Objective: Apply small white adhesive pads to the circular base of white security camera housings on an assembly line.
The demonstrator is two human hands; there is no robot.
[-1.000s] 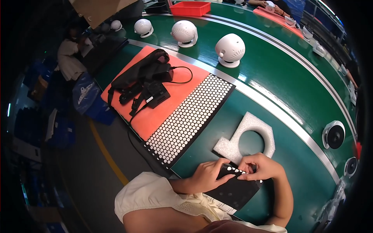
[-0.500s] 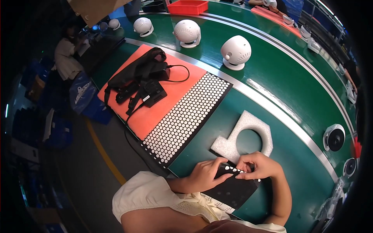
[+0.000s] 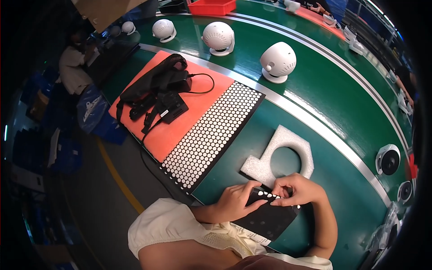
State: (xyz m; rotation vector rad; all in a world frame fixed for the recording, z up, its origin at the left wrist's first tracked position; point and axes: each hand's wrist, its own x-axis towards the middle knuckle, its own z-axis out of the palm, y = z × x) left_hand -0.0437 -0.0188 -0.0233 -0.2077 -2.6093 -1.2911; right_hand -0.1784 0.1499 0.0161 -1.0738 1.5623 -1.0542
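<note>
My left hand (image 3: 233, 203) grips the left side of a black sheet (image 3: 265, 221), with thumb and fingers around its upper edge. A row of white round dots runs along that edge. My right hand (image 3: 300, 191) pinches the same edge farther right; its fingertips are curled, and whether a dot is between them cannot be seen. The sheet is tilted in front of my body, over the near bench edge. Just beyond my hands lies a white foam piece (image 3: 261, 165) with a large round cut-out. To the left rests a black sheet covered with white round dots (image 3: 204, 139).
An orange pad (image 3: 168, 141) carries a black strap and boxy device (image 3: 173, 108) with cables. Several white round-headed units, one nearest (image 3: 278, 63), stand on the green conveyor (image 3: 324, 85) beyond a metal rail. A red tray (image 3: 211, 6) sits at the back. Other people work farther off.
The view has shifted slightly, so the bench things appear a little displaced. Both hands keep the same hold on the black sheet.
</note>
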